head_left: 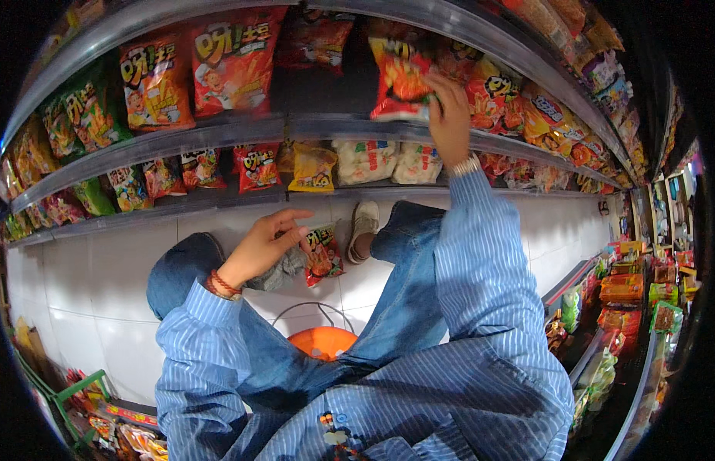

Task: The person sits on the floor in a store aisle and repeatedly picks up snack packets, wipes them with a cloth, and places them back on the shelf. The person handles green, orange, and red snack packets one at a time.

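Observation:
My right hand [451, 115] grips the right edge of a red and yellow snack bag [399, 80] at the upper shelf. The bag's lower edge is blurred and lies just above the shelf's front rail. Low over the floor, my left hand [264, 245] holds nothing, its fingers apart. Below it is a crumpled grey cloth [274, 274], partly hidden by the hand. A red snack bag [324, 255] lies on the white tiles beside that cloth. To the left of a dark gap on the upper shelf stand a large red bag [233, 69] and an orange bag [154, 86].
The shelf rail [346, 129] curves across in front of me. Small packets, including a yellow one [312, 167] and a white pack [366, 161], fill the lower shelf. An orange bucket [320, 341] sits between my legs. Snack racks [616, 299] stand at right.

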`<state>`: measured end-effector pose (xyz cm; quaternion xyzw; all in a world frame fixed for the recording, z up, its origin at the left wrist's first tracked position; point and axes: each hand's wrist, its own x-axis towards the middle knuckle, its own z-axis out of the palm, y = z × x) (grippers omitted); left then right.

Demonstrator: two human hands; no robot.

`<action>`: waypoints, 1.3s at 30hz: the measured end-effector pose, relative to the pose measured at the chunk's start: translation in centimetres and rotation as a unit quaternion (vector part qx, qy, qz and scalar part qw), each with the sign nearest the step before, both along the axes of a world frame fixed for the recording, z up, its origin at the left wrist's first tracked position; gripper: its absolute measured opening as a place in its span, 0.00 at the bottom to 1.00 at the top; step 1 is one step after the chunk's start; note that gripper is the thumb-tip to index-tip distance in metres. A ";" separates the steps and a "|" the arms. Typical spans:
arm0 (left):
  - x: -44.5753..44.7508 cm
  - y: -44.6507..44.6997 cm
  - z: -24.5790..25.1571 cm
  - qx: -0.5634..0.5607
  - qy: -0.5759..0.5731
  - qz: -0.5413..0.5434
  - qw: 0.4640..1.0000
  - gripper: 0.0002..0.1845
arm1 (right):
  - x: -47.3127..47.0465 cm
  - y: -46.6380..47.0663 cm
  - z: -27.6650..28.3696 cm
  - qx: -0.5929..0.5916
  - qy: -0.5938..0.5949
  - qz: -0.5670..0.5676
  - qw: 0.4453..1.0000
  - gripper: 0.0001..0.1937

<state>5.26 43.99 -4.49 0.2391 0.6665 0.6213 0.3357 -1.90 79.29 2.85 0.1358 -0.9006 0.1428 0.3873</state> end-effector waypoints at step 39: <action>-0.3 -4.8 2.2 -0.087 0.034 0.163 0.982 0.16 | 9.5 -8.2 -17.6 -0.104 -0.243 0.041 0.964 0.10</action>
